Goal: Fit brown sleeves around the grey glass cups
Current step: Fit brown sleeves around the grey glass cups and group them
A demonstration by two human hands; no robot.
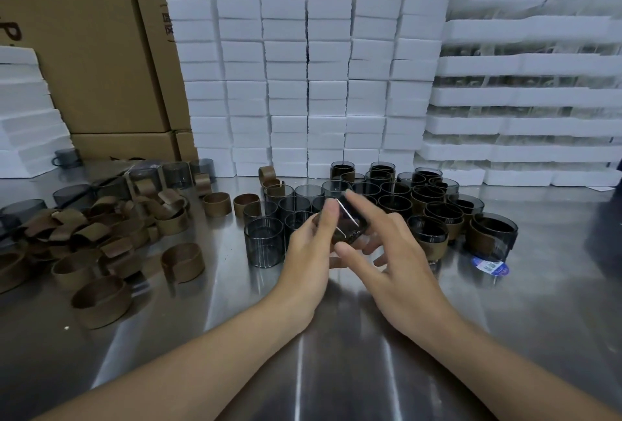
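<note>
Both hands meet over the middle of the steel table around one tilted grey glass cup [348, 223] with a brown sleeve on it. My left hand [311, 245] grips the cup from the left, thumb up along its rim. My right hand [387, 252] pinches it from the right, index finger over the top and thumb underneath. Bare grey cups [264, 242] stand just left of the hands. Sleeved cups [434, 215] cluster to the right. Loose brown sleeves [101, 238] lie heaped on the left.
Stacks of white foam boxes [309, 67] wall off the back, with foam trays [525, 97] at the right and cardboard cartons [101, 50] at the left. A blue-and-white label [489, 265] lies near the right cups. Bare steel table [336, 353] lies under my forearms.
</note>
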